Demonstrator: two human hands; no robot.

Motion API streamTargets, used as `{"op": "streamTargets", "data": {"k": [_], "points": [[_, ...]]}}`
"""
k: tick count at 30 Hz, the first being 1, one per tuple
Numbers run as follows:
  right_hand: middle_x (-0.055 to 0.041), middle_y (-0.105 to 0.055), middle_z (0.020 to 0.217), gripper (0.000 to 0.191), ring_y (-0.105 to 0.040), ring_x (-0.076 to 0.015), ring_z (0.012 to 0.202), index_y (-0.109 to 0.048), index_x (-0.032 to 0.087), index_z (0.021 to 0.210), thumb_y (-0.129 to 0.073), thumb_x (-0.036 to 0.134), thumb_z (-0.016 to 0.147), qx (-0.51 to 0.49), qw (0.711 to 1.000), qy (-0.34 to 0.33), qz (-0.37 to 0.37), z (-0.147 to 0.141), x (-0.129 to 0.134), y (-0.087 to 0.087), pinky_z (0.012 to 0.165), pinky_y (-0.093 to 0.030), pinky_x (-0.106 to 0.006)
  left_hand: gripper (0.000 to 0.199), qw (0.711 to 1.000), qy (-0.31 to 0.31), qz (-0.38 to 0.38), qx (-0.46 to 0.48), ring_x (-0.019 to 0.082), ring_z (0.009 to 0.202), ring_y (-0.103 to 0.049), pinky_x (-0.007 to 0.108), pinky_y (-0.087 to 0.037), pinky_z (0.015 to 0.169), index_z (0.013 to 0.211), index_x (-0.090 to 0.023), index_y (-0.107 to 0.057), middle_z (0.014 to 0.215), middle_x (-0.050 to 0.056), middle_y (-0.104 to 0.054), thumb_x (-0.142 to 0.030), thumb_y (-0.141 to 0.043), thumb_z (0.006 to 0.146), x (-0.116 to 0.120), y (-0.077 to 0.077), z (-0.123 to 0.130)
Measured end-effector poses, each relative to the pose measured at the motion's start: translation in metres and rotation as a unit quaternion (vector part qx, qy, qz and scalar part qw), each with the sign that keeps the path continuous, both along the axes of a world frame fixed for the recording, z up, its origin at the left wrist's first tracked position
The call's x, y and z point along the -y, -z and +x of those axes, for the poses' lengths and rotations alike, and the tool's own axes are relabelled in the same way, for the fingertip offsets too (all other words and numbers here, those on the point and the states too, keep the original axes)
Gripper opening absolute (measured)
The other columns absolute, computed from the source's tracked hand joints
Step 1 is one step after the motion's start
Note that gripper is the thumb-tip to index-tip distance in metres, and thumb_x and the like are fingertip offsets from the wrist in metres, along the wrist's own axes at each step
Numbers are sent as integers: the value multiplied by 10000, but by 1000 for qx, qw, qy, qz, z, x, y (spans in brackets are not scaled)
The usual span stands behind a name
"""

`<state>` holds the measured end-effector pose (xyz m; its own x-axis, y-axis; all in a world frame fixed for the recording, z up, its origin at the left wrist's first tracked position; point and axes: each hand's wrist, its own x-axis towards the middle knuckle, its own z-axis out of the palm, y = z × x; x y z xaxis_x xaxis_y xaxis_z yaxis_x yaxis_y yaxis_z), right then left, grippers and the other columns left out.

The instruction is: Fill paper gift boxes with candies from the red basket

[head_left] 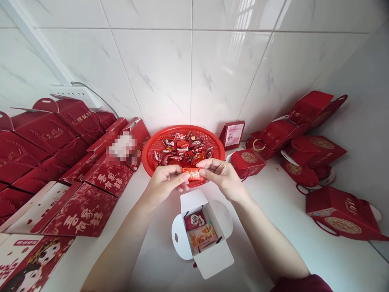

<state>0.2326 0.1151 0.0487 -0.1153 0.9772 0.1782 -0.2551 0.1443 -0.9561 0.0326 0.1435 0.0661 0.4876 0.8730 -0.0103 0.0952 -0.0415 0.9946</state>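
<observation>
Between my two hands is a small red wrapped candy (pixel 193 174) with pale lettering on it. My left hand (pixel 170 177) pinches its left end, and my right hand (pixel 218 175) pinches the right end. Just behind them stands a red plastic basket (pixel 148 151) holding many wrapped candies (pixel 182 148), mostly red. Below my hands an open gift box (pixel 214 259) shows its white inside, its flaps folded outward. A dark red packet (pixel 195 220) and a peach-coloured packet (pixel 203 237) lie inside it.
Red gift boxes (pixel 60 134) crowd the left side, with printed red bags or boxes (pixel 83 209) in front. More red boxes (pixel 343 211) stand and lie on the right. A small box with a pink panel (pixel 233 134) leans near the tiled wall (pixel 161 73). A power strip (pixel 77 95) sits behind.
</observation>
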Motion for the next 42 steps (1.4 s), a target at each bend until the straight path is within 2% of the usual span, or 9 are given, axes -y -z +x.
{"op": "streamTargets", "data": {"k": [5,10,17,24,28,31,36,39,42], "points": [[-17,-689,813,216,-637,-124,733,-677,187,891,-769,355,790,-6,996,74,45,-9,4,-1,699,-525,-265,270,999,-40,11,16,114,693,-694,164,-542,589,943,-167,-703,856,32,-733,-383,-758,790,4,1,6],[-14,-665,790,260,-635,-133,730,-617,190,842,-775,386,780,15,999,32,40,-13,8,-3,683,-529,-274,287,996,-85,21,17,134,690,-695,181,-549,588,893,-153,-713,785,43,-734,-427,-725,811,5,-1,6],[-16,-665,797,282,-643,-144,737,-597,195,838,-746,431,798,23,1000,-3,17,-14,7,-3,695,-537,-293,281,997,-72,21,19,148,756,-692,185,-541,596,908,-159,-705,848,43,-729,-422,-724,808,5,-2,2],[-7,-636,778,219,-589,-120,711,-642,173,835,-703,383,847,53,998,-19,34,-12,6,-1,685,-488,-263,191,998,-54,28,25,121,747,-640,161,-499,568,823,-164,-711,821,19,-706,-353,-734,801,5,-5,0],[-14,-637,783,198,-580,-129,712,-638,169,830,-679,359,865,89,995,0,50,-11,8,-2,673,-473,-267,195,999,-36,5,34,117,750,-627,149,-497,551,828,-176,-720,814,13,-694,-369,-731,801,3,-3,-1],[-20,-652,811,169,-587,-139,739,-640,174,846,-657,338,882,138,988,26,68,-10,11,-3,689,-470,-271,240,998,-58,-9,39,140,792,-644,169,-526,560,900,-186,-725,891,29,-706,-400,-738,790,3,0,1],[-12,-656,836,145,-582,-137,750,-632,186,859,-620,323,905,202,976,6,75,-8,13,-4,688,-453,-267,249,994,-95,32,35,132,724,-629,192,-536,565,859,-170,-711,816,24,-686,-407,-736,788,4,1,1],[-23,-660,912,146,-605,-148,817,-613,199,930,-637,338,894,184,980,-10,77,-9,13,-4,707,-470,-271,223,993,-97,65,7,123,695,-622,184,-508,566,816,-163,-697,765,16,-679,-380,-739,786,4,0,0],[-38,-668,945,203,-623,-159,842,-605,202,984,-646,376,888,168,983,-13,74,-10,12,-3,714,-488,-284,209,991,-78,104,-30,147,730,-647,215,-519,631,800,-154,-700,785,36,-706,-361,-727,794,5,-2,1]]}}
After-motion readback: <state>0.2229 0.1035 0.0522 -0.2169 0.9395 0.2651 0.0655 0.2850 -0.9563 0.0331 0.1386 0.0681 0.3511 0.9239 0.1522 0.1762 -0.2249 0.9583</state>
